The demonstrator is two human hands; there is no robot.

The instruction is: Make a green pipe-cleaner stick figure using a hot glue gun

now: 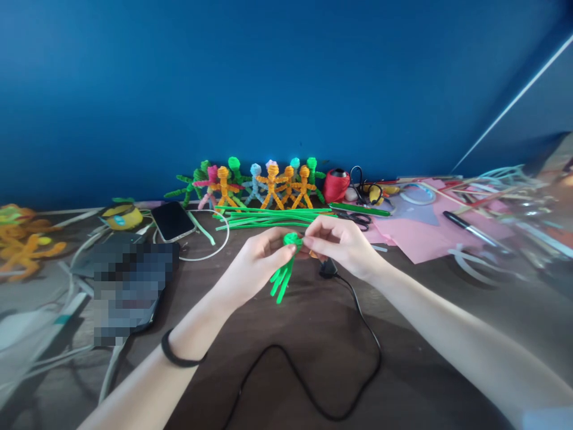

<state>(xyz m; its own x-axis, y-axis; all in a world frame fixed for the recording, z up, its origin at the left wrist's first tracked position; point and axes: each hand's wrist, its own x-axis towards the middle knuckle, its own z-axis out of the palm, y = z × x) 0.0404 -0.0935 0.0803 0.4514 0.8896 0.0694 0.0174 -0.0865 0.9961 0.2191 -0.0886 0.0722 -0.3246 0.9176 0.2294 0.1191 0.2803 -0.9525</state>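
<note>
1. Two bare hands of mine meet above the table. My left hand (250,263), with fingers curled in and thumb pressing, grips a green pipe-cleaner piece (292,240) by its coiled top; loose strands hang below my thumb.
2. Thumb and forefinger of my right hand (344,246) come together, pinching the piece at the coil's right edge.
3. Around my left forearm sits a black band (172,356).
4. Beneath me spreads the dark brown table (331,334), dull and shadowed, crossed by a winding black cable (379,352).
5. Just beyond my hands, green stems (268,219) lie in a loose heap, in front of a row of colourful pipe-cleaner figures (272,186) standing near the wall.
6. To the left I see a phone (173,221) lying flat, white cables, and orange figures (29,254) blurred at the edge.
7. To the right are a red spool (336,186), pink sheets (414,239) and a black marker (470,227).
8. Behind everything rises a plain blue wall (268,77); a pale line (514,98) slants across it at right.
</note>
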